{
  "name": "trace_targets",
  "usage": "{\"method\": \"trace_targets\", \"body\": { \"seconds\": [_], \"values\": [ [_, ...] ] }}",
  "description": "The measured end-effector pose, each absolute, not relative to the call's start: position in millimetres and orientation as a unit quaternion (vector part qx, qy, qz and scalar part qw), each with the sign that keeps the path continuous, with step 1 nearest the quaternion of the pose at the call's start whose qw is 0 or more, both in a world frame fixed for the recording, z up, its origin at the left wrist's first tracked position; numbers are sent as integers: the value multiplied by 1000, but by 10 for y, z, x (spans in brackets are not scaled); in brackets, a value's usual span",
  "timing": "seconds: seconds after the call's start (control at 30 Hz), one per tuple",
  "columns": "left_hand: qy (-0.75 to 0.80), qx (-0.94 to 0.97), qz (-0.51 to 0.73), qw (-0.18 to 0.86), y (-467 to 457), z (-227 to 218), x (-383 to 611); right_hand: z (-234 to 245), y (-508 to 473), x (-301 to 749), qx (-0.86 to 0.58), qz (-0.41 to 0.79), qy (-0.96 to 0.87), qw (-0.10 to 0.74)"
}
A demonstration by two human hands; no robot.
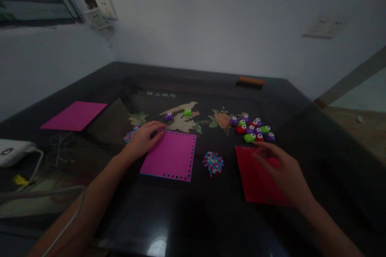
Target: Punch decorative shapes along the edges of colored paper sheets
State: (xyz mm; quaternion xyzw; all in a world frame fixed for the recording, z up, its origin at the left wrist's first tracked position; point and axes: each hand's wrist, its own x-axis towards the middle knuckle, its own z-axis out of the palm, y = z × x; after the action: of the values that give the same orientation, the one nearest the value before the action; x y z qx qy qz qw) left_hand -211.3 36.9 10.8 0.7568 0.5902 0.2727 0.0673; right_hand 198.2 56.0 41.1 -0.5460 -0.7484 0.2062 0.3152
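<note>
My left hand (145, 139) lies with fingers stretched out over the upper left corner of a pink sheet (170, 156); dark dots or holes line several of its edges. My right hand (280, 166) is above a red sheet (255, 180), covering part of it. Its fingers are loosely bent, with a gap between thumb and forefinger. The forefinger tip is close to a green one-eyed toy piece (249, 138); whether they touch I cannot tell. That piece belongs to a cluster of red, green and purple ones. Between the sheets lies a pile of small blue, red and white beads (213, 163).
A purple piece (169, 117) and a green piece (187, 112) lie beyond the pink sheet. More beads (130, 134) are left of my left hand. Another pink sheet (76, 115), glasses (60, 150), a white device (13, 152) with cable, and a brown stick (251, 81) are on the dark table (144, 217).
</note>
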Motion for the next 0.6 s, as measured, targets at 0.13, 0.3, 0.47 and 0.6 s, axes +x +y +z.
{"method": "trace_targets", "body": {
  "seconds": [0.13, 0.3, 0.47, 0.6],
  "values": [
    [589, 767, 238, 87, 376, 70, -2147, 520, 702, 1335, -440, 232, -830, 254],
    [581, 776, 226, 91, 369, 26, -2161, 373, 900, 647, -373, 194, -897, 135],
    [578, 788, 194, 79, 360, -7, -2187, 258, 997, 385, -363, 123, -922, 65],
    [575, 796, 180, 67, 362, -42, -2202, 228, 1009, 388, -359, 112, -923, 75]
  ]
}}
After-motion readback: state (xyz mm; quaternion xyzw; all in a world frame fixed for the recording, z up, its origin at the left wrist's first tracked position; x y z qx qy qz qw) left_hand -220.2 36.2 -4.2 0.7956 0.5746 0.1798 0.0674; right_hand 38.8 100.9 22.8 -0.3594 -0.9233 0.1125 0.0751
